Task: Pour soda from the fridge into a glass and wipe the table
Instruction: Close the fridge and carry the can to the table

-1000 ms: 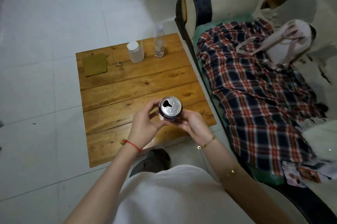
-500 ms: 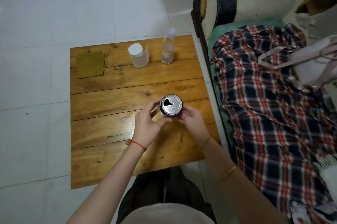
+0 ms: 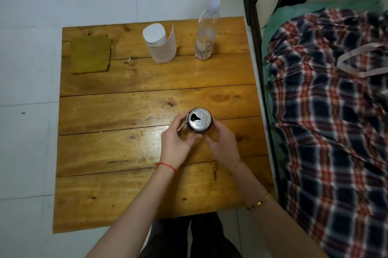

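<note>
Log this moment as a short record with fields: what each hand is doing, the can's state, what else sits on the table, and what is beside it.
left hand: grips the soda can from its left side
right hand: holds the same can from the right
soda can: upright, opening already punched, above the wooden table
roll of paper: stands at the far edge
water bottle: upright, right of the roll, capped
green cloth: flat at the far left corner
glass: none seen
beside table: plaid blanket on the right
</note>
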Motion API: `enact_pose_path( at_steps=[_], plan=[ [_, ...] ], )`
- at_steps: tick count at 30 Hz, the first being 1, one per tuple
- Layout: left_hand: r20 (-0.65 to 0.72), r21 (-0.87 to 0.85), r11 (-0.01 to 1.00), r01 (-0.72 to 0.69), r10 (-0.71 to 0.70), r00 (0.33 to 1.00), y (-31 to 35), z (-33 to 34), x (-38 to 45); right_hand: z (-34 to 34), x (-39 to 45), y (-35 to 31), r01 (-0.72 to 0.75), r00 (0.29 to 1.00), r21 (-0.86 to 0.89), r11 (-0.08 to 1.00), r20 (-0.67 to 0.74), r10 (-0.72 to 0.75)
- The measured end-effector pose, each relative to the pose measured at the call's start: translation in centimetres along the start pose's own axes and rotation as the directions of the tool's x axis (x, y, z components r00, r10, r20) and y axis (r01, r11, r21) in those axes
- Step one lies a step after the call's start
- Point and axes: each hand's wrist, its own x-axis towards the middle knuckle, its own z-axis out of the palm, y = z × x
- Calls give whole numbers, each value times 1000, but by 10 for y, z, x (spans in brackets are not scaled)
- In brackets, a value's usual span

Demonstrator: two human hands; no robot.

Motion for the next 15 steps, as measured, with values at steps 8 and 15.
enact_pose_path(
  at_steps=[8, 15],
  plan=[
    [28, 48, 999, 6, -7, 1000, -34, 19, 8, 23, 19, 33, 52, 999, -59, 997, 17, -51],
    [32, 95, 995, -33, 30, 999, -53, 24, 9, 32, 22, 50, 44, 999, -55, 998, 35, -42]
  ],
)
